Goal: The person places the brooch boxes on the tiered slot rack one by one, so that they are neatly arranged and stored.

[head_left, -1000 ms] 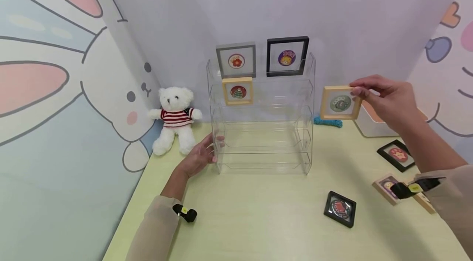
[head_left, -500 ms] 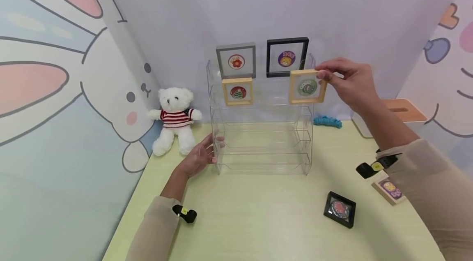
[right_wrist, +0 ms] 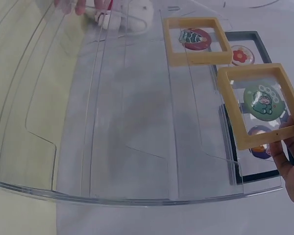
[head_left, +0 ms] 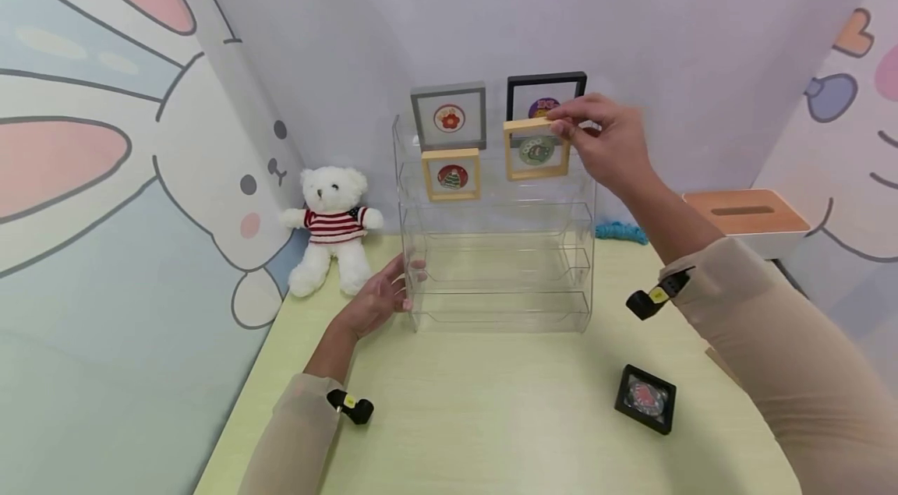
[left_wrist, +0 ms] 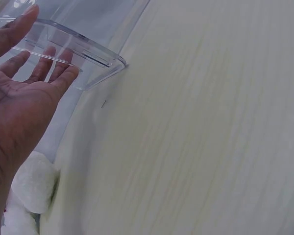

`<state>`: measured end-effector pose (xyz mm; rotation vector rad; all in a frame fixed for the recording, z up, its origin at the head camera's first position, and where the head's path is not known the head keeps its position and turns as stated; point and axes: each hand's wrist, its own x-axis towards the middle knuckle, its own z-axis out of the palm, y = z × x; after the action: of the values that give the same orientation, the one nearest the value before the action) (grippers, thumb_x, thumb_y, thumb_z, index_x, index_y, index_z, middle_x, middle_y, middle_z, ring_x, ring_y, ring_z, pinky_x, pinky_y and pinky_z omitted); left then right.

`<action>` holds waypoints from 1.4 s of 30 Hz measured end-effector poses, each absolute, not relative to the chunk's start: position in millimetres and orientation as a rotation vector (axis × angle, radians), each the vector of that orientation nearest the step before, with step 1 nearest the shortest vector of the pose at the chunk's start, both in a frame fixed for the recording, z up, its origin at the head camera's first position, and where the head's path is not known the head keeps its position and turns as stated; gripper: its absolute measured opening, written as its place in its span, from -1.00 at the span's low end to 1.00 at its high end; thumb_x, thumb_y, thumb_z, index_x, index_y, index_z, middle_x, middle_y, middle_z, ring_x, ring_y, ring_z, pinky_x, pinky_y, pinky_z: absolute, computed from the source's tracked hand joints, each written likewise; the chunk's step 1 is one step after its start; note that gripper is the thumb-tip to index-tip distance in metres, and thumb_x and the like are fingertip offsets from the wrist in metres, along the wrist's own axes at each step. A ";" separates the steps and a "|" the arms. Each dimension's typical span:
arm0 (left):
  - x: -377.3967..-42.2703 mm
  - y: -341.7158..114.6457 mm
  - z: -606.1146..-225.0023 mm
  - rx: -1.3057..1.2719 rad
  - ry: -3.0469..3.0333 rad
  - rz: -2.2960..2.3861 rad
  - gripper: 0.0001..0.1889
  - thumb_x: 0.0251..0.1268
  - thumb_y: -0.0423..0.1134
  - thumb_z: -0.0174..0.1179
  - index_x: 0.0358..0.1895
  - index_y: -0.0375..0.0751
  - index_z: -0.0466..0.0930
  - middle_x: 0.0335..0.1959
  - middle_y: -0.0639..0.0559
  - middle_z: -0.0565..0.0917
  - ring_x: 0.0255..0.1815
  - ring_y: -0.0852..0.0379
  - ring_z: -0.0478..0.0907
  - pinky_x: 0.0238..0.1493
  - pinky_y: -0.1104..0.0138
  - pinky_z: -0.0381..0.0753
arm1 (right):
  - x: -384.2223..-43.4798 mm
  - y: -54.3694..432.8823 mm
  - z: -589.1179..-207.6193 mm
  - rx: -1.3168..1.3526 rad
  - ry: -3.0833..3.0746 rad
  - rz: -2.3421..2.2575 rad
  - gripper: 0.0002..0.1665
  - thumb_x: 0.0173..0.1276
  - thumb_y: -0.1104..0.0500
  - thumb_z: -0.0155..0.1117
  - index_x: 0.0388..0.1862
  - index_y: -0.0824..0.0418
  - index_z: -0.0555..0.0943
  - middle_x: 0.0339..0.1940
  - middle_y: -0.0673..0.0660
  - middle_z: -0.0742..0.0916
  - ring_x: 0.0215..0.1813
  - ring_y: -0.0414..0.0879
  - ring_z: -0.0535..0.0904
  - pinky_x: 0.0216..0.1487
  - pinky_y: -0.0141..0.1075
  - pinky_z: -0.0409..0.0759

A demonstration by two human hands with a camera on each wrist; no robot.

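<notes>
A clear acrylic tiered rack (head_left: 498,300) stands on the table. My left hand (head_left: 379,296) rests against its left side with fingers spread; in the left wrist view the thumb and fingers (left_wrist: 63,81) lie loosely at the clear panel. With thumb and fingertips my right hand (head_left: 606,140) pinches the upper right corner of a light wood picture frame (head_left: 536,152) bearing a green round badge. It is held upright before the rack's upper right, overlapping a black frame (head_left: 522,90) on the top tier. A grey frame (head_left: 449,117) stands top left, above a wood frame (head_left: 451,175) with a red tree badge.
A black frame (head_left: 645,399) lies on the table at the front right. A white teddy bear (head_left: 333,226) sits left of the rack. Behind the right arm are a blue rope bundle (head_left: 620,231) and a wood-topped tissue box (head_left: 747,210).
My right hand has carried the wood frame with the green badge leftward and up, from right of the rack to in front of its upper right. The left hand has stayed put.
</notes>
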<state>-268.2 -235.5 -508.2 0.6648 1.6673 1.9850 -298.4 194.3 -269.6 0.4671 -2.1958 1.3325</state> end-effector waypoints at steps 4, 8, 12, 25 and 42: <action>-268.3 -235.6 -509.4 0.674 1.673 1.979 0.08 0.39 -0.71 0.09 0.86 0.09 -0.10 0.74 -0.18 0.17 0.59 0.13 0.31 0.15 0.36 0.68 | -304.2 187.5 -273.9 0.456 -2.227 1.261 -0.76 0.59 0.18 0.42 0.05 0.29 0.88 0.06 0.01 0.78 -0.01 -0.26 0.59 -0.13 -0.56 0.53; -267.7 -236.0 -508.6 0.652 1.643 1.996 0.10 0.39 -0.68 0.15 0.87 0.04 -0.15 0.73 -0.14 0.19 0.59 0.08 0.29 0.09 0.40 0.68 | -309.6 186.1 -281.3 0.435 -2.288 1.188 -0.75 0.61 0.18 0.41 0.07 0.28 0.88 0.14 0.20 0.78 0.04 -0.21 0.56 -0.08 -0.58 0.51; -267.7 -237.5 -507.9 0.681 1.615 2.005 0.00 0.57 -0.55 0.14 0.87 -0.08 -0.26 0.72 -0.12 0.21 0.59 0.06 0.28 0.08 0.43 0.67 | -313.1 187.0 -289.5 0.443 -2.333 1.143 -0.76 0.62 0.20 0.40 0.10 0.28 0.88 0.15 0.22 0.78 0.09 -0.11 0.58 -0.06 -0.62 0.51; -268.8 -237.5 -509.2 0.677 1.642 1.991 -0.01 0.57 -0.59 0.10 0.87 0.01 -0.20 0.75 -0.17 0.15 0.61 0.10 0.28 0.11 0.44 0.66 | -309.0 193.5 -299.4 0.567 -2.371 0.976 -0.78 0.63 0.30 0.34 0.08 0.29 0.86 0.11 0.26 0.78 0.14 0.17 0.73 0.00 -0.58 0.65; -266.6 -235.6 -506.0 0.619 1.678 1.978 0.14 0.34 -0.72 0.15 0.87 0.12 -0.12 0.77 -0.18 0.13 0.62 0.12 0.28 0.12 0.42 0.66 | -295.7 199.9 -294.5 0.687 -2.461 0.757 -0.68 0.59 0.43 0.33 0.22 0.30 0.79 0.12 0.30 0.78 0.17 0.28 0.76 0.23 0.17 0.76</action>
<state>-266.6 -235.6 -506.0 0.6189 1.6776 1.9780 -295.7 199.9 -294.5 0.6865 -2.4611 0.7575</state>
